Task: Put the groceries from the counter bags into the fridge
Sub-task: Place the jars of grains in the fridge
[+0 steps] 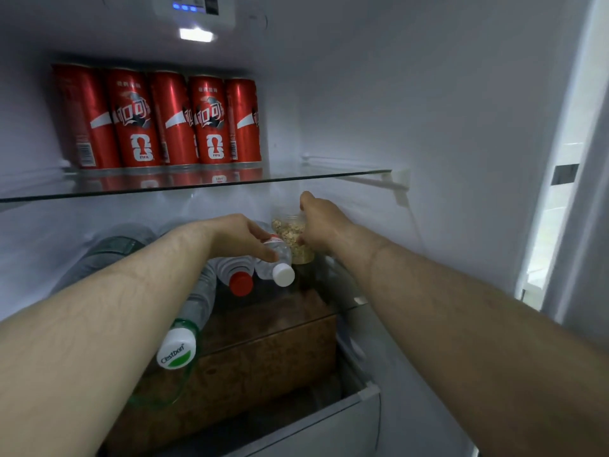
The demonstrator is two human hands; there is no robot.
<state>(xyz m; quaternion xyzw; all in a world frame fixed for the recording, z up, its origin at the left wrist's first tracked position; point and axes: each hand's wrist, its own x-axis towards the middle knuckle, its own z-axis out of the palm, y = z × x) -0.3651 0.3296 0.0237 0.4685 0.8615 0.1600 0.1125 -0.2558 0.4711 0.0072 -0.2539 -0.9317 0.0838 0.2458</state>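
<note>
Single head view, close inside the fridge, facing forward and down

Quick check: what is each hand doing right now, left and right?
Left hand: grips the white-capped water bottle.
Right hand: grips the clear jar of oats.

Five red cans on the glass shelf! Under that shelf, count three: white-cap bottle, red-cap bottle, green-cap bottle. One grain jar too.
</note>
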